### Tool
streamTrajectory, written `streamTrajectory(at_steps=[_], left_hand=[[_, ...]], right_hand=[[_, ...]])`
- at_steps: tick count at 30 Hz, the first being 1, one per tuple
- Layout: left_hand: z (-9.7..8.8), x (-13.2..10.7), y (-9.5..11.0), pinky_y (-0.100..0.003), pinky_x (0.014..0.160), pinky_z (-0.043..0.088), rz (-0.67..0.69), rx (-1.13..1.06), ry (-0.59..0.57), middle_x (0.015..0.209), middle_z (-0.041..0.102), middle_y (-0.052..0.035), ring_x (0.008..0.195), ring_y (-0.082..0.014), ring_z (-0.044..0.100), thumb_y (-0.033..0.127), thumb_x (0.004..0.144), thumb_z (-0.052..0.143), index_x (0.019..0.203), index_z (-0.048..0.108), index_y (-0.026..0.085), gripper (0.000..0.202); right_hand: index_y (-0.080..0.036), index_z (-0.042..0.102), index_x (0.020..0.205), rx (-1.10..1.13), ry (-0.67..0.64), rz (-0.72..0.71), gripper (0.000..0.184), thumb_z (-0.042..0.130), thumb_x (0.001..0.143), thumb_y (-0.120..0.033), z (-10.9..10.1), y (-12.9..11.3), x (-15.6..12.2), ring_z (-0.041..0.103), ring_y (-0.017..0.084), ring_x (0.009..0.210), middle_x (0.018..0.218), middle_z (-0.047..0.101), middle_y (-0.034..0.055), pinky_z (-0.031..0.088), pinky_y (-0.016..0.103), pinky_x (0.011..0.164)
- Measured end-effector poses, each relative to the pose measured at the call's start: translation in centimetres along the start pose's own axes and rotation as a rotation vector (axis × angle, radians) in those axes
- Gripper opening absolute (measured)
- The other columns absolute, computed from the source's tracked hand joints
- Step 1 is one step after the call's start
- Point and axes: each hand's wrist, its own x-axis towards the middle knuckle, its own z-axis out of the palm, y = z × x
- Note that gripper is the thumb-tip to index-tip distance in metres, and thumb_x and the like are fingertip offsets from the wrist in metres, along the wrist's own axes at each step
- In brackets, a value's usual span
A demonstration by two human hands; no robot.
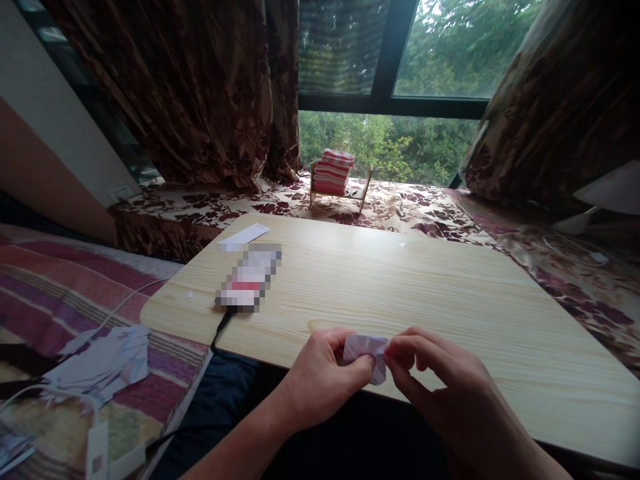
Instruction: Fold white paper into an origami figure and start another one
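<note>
Near the front edge of the wooden table [400, 287], a small piece of folded white paper [361, 345] is held up between both hands. My left hand [327, 373] grips it from the left, its thumb pressed across the front and its fingers behind. On the right edge of the paper, my right hand [440, 373] pinches with thumb and index finger. Creases run over the paper's surface; the side facing away from me is hidden.
A pixelated phone-like device [250, 277] with a black cable lies at the table's left, by a paper strip [245, 236]. Paper pieces [110, 363] and a white power strip [97, 447] rest on the striped bedding. A small rack [313, 190] holds folded red-and-white cloths [334, 172] by the window.
</note>
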Motion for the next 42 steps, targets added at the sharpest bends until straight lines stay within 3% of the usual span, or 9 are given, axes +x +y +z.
streamTrajectory(at_steps=[4,10,16,22,30,35,42], left_hand=[[0.0,0.0,0.0,-0.021,0.052,0.03,0.018,0.022,0.001,0.061,0.047,0.0017,0.058,-0.0089,0.038,0.016,0.074,0.051,0.067,0.057,0.013,0.01],[-0.1,-0.2,0.2,-0.02,0.05,0.029,0.06,0.158,0.033,0.061,0.043,0.0028,0.059,-0.0089,0.039,0.016,0.074,0.052,0.059,0.047,0.016,0.016],[0.1,-0.2,0.4,-0.019,0.051,0.031,0.054,0.101,0.015,0.063,0.045,0.0037,0.058,-0.0082,0.039,0.016,0.074,0.054,0.066,0.052,0.016,0.009],[0.1,-0.1,0.1,-0.021,0.053,0.03,0.073,0.09,0.026,0.062,0.044,0.0028,0.06,-0.0094,0.039,0.015,0.075,0.051,0.064,0.053,0.015,0.012],[-0.2,0.1,-0.3,-0.021,0.051,0.028,0.009,0.002,0.008,0.059,0.043,0.0034,0.057,-0.0087,0.036,0.018,0.074,0.052,0.063,0.051,0.014,0.012],[-0.2,0.2,-0.3,-0.021,0.051,0.028,0.003,0.025,0.028,0.059,0.041,0.0038,0.057,-0.0086,0.035,0.019,0.074,0.053,0.062,0.051,0.015,0.013],[0.1,0.0,0.0,-0.021,0.051,0.027,0.059,0.106,0.067,0.06,0.041,0.0034,0.057,-0.0084,0.036,0.017,0.074,0.051,0.061,0.047,0.015,0.014]], right_hand=[[-0.022,0.057,0.081,-0.017,-0.01,0.002,0.012,0.053,0.082,-0.01,0.1,0.0,-0.1,0.054,0.011,0.059,0.07,0.06,-0.0013,0.044,0.022,0.054],[-0.021,0.059,0.079,-0.131,-0.08,-0.06,0.014,0.05,0.084,-0.012,-0.4,-0.1,0.4,0.055,0.012,0.059,0.07,0.061,-0.0001,0.041,0.023,0.052],[-0.02,0.059,0.08,-0.102,-0.021,-0.026,0.013,0.051,0.084,-0.011,-0.1,0.0,0.2,0.053,0.011,0.058,0.066,0.058,-0.0001,0.04,0.022,0.052],[-0.021,0.059,0.08,-0.114,-0.048,-0.048,0.014,0.049,0.087,-0.013,-0.2,-0.1,0.0,0.051,0.011,0.057,0.066,0.057,-0.0005,0.039,0.022,0.053],[-0.018,0.061,0.079,-0.261,-0.08,-0.272,0.021,0.044,0.09,-0.01,-1.0,-0.6,0.8,0.044,0.013,0.057,0.063,0.053,0.0003,0.032,0.026,0.052],[-0.015,0.063,0.088,-0.31,-0.076,-0.362,0.02,0.044,0.091,-0.01,-1.2,-0.6,1.0,0.047,0.015,0.06,0.067,0.056,0.0028,0.034,0.028,0.055],[-0.019,0.063,0.084,-0.255,-0.025,-0.222,0.018,0.048,0.087,-0.008,-0.4,-0.5,0.9,0.053,0.014,0.066,0.071,0.06,0.0025,0.038,0.027,0.059]])
